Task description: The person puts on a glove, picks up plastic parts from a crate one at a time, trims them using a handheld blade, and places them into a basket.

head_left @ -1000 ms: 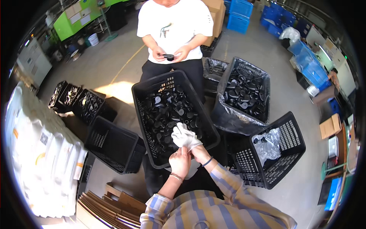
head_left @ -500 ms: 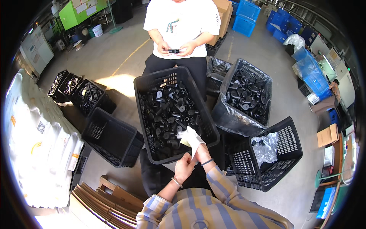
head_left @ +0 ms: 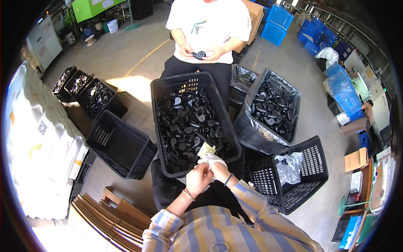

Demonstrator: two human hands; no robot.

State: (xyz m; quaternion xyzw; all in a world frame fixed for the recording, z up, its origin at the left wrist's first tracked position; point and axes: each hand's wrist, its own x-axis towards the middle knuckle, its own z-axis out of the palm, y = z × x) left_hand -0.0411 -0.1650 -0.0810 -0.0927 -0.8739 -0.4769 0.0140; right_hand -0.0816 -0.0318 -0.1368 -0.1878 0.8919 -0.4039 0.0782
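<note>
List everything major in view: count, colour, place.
Main crate: one, black, front centre
Parts: many, black, in crates
Lined crates: two, black, right of centre
Tilted crate: one, black, right
Stacked crates: count unclear, black, left
Small crates: three, black, upper left
Sacks: several, white, far left
Cardboard sheets: several, brown, lower left
Bins: several, blue, upper right
Co-worker: one, white shirt, opposite
Glove: one, white, at hands
Left hand: one, ungloved, lower centre
Right hand: one, partly gloved, lower centre

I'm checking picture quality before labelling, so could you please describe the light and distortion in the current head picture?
In the head view, glare washes out the stacked white sacks; in the head view, the black plastic parts in the central crate are dark and partly blend together; in the head view, fisheye distortion bows the cardboard sheets toward the lower left.
</note>
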